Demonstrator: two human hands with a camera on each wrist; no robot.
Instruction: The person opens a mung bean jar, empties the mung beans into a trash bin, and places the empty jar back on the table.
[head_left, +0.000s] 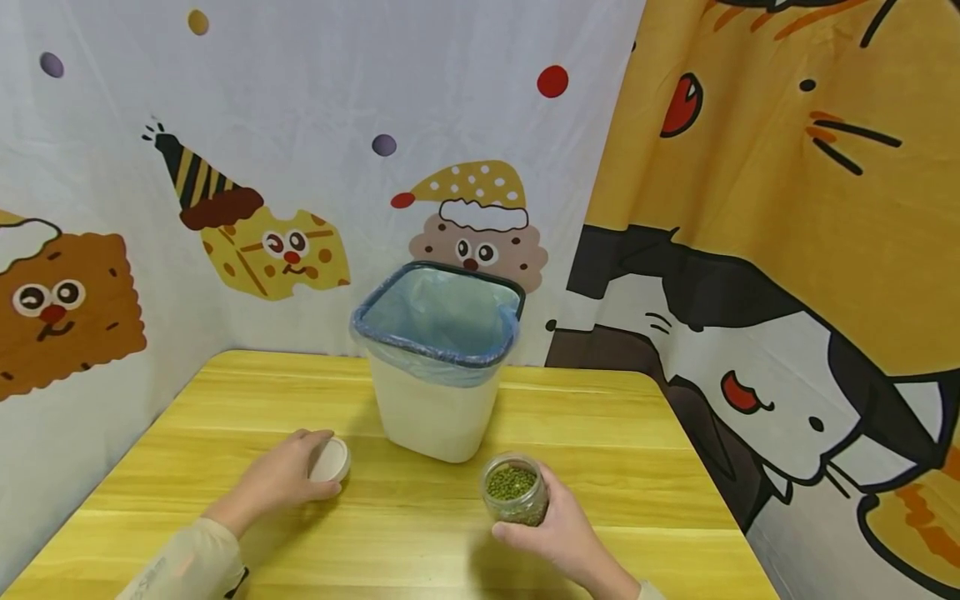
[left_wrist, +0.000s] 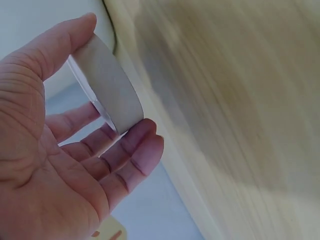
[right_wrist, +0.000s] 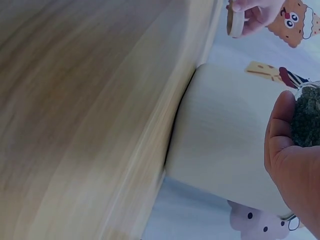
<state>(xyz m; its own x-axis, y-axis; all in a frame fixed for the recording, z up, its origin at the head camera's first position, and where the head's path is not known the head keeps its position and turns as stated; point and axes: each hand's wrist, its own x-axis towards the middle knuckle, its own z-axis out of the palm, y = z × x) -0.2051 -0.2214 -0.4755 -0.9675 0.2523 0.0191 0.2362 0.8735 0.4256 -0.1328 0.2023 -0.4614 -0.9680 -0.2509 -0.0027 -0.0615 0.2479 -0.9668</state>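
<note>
A white round lid (head_left: 330, 461) is pinched between the thumb and fingers of my left hand (head_left: 281, 475), its edge toward the camera in the left wrist view. The lid (left_wrist: 107, 82) is held over the table, with its shadow on the wood. My right hand (head_left: 558, 525) grips a clear jar (head_left: 517, 500) that has no lid on and is filled with small green beans (head_left: 511, 482), likely mung beans. In the right wrist view the jar (right_wrist: 307, 115) shows only partly at the right edge, with the hand's fingers curled round it.
A white bin (head_left: 435, 408) with a dark rim and a blue plastic liner (head_left: 427, 317) stands at the back middle of the wooden table (head_left: 615, 467), beyond both hands. Cartoon-printed curtains (head_left: 300, 125) hang behind and beside the table.
</note>
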